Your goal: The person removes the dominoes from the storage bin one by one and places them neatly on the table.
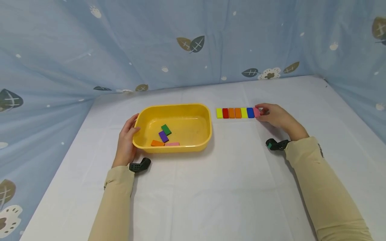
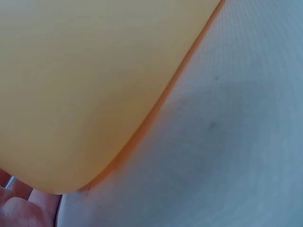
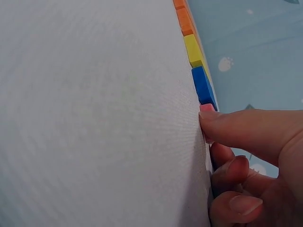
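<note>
A yellow plastic basin (image 1: 193, 134) stands on the table with a few small blocks inside: a green block (image 1: 166, 129), a purple block (image 1: 164, 136), an orange block (image 1: 157, 143) and a pink block (image 1: 172, 144). My left hand (image 1: 126, 140) grips its left side, thumb over the rim. To the right of the basin runs a row of coloured blocks: yellow, red, orange, orange, yellow, then a blue block (image 1: 250, 112). At the right end my right hand (image 1: 275, 117) pinches a pink block (image 3: 207, 108) beside the blue one. In the left wrist view the basin wall (image 2: 85, 85) hides most of the hand.
A white cloth (image 1: 211, 194) covers the table. Behind it hangs a blue curtain (image 1: 144, 43) with leaf and paw prints. Black wrist devices (image 1: 140, 165) sit at both sleeve cuffs.
</note>
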Available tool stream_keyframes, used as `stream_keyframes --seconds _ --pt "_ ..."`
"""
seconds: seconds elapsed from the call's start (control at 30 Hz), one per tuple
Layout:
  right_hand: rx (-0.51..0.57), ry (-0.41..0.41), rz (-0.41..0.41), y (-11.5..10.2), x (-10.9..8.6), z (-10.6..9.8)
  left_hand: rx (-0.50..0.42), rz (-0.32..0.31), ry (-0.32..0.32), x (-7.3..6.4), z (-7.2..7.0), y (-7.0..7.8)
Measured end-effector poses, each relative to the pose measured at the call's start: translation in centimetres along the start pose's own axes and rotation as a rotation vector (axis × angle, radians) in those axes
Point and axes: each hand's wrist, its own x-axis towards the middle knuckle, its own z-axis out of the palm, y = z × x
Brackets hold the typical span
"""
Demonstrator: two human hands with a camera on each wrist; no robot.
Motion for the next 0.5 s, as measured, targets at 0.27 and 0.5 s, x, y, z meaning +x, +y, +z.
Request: stream_keyframes --seconds 0.27,0.5 --pt "0.021 -0.001 -0.009 -0.08 -0.1 -0.26 -0.012 0.014 -0.006 -0.01 -0.11 0.08" --pt "0.03 0.036 0.01 0.08 -0.31 -0.69 -0.019 -0.011 -0.015 -0.13 0.08 0.27"
